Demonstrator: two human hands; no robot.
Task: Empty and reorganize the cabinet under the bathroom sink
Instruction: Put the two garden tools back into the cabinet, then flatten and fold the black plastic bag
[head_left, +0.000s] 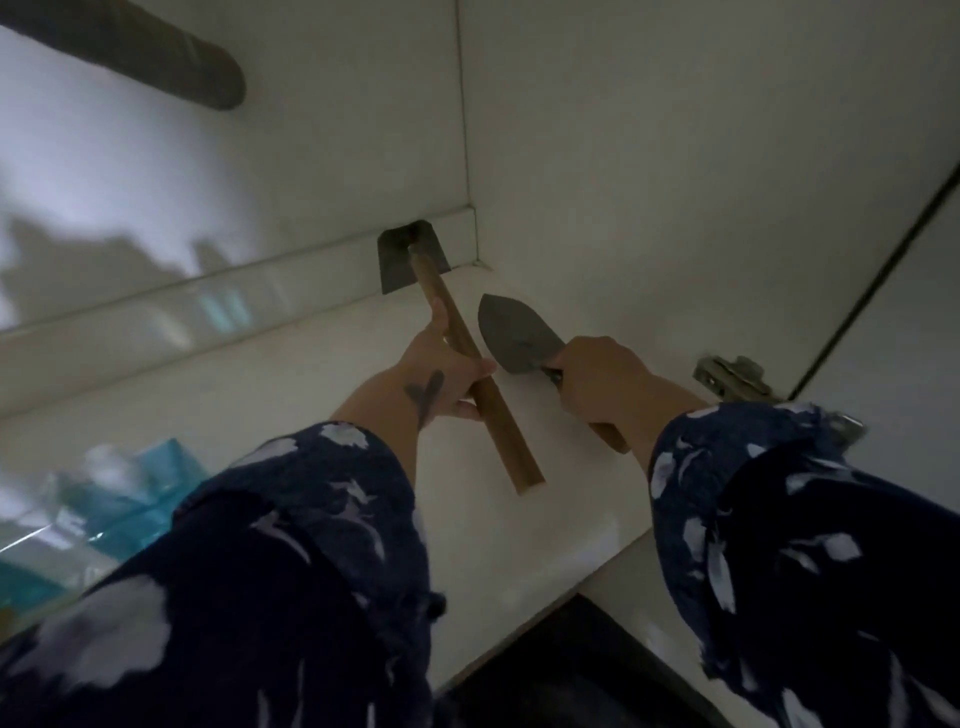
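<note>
Inside the white cabinet, my left hand (441, 374) grips the wooden handle of a small hoe (400, 260). Its dark metal blade sits in the back right corner against the low ledge. My right hand (597, 379) grips the handle of a garden trowel (509, 327), whose pointed grey blade lies just right of the hoe handle, above the cabinet floor (311, 395). Both tools point toward the back of the cabinet.
A grey drain pipe (156, 57) runs across the top left. A blurred clear container with blue contents (119, 493) stands at the lower left. A metal door hinge (732, 379) sits on the right side wall, with the cabinet door (904, 312) beyond it.
</note>
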